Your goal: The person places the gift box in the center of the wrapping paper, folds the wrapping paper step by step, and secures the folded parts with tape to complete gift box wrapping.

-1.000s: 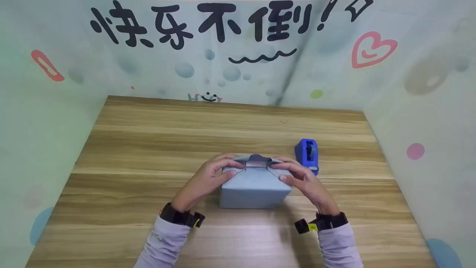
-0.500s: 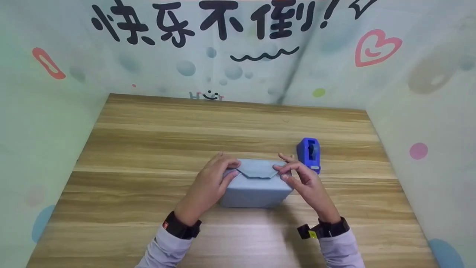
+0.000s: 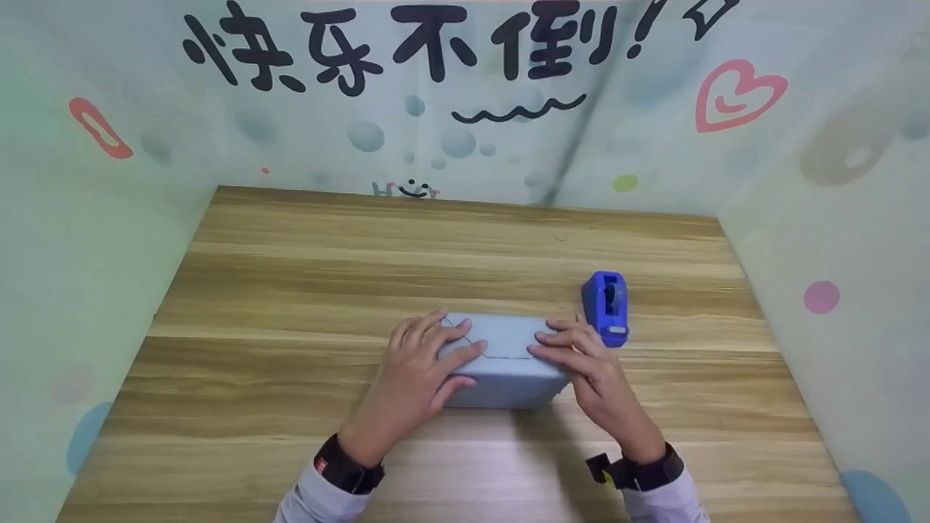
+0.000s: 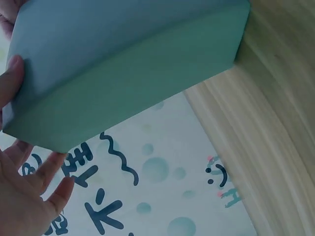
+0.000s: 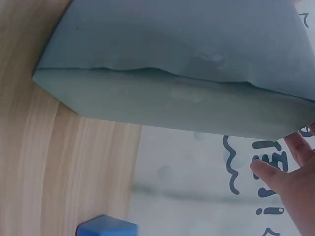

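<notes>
A box wrapped in light blue paper (image 3: 508, 338) stands on the table, its end flap folded down flat over the top towards the person. The left hand (image 3: 418, 359) lies at the top's left side, fingertips pressing the flap and thumb against the front face. On the other side the right hand (image 3: 599, 367) rests its fingertips on the flap's right edge; its thumb is hidden in the head view. In the right wrist view a wavy paper edge (image 5: 152, 70) runs along the box's side.
A blue tape dispenser (image 3: 606, 309) stands just beyond the right hand. The wood-grain table (image 3: 305, 276) meets a printed cloth backdrop (image 3: 465, 94) at its back and sides.
The raised paper flap has folded down towards the person and now lies flat on the box top. Both hands have shifted from its edges to press on it with spread fingers.
</notes>
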{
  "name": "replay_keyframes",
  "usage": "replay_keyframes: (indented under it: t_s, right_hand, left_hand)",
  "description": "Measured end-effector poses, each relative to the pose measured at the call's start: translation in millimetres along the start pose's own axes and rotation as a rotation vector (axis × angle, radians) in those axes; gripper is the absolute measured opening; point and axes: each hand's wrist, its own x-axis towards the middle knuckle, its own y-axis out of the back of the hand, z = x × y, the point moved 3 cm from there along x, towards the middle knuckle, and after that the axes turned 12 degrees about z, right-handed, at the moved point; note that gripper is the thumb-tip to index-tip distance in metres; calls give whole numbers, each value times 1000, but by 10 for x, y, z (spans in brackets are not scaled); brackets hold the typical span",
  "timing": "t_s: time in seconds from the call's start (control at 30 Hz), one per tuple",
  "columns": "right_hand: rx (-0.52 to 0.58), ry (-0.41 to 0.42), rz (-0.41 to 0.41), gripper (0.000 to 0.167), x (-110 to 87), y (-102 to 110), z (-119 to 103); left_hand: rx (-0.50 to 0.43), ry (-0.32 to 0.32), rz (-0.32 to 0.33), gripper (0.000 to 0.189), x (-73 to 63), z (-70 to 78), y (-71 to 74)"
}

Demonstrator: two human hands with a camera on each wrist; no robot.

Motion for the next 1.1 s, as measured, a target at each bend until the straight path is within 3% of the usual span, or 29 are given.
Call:
replay_keyframes:
  t_s: [0.33,0.47,0.57,0.67,0.73,0.8,0.9,1.1]
  right_hand:
    - [-76,150,46,24,-103,22,-118]
    - [-13,125,98,18,-112,66,-111]
    - [29,-67,223,19,-121,172,24]
    - [-69,-401,387,23,-165,310,313]
    - [-186,-639,415,30,-223,381,554]
    - [-299,-800,377,38,-296,419,779]
    - [-409,-932,262,48,-382,423,1026]
    - [-544,-1018,145,57,-415,408,1229]
  left_hand:
    - [0,-22,83,38,-65,69,-51]
    - [2,-35,122,37,-87,63,-68]
    - [2,-42,146,36,-95,56,-83]
    - [-3,-39,156,35,-99,52,-93]
    - [-4,-37,162,35,-105,55,-97]
    - [-5,-34,163,35,-112,61,-97]
    - [4,-30,157,34,-116,73,-95]
    - [16,-16,140,34,-114,94,-90]
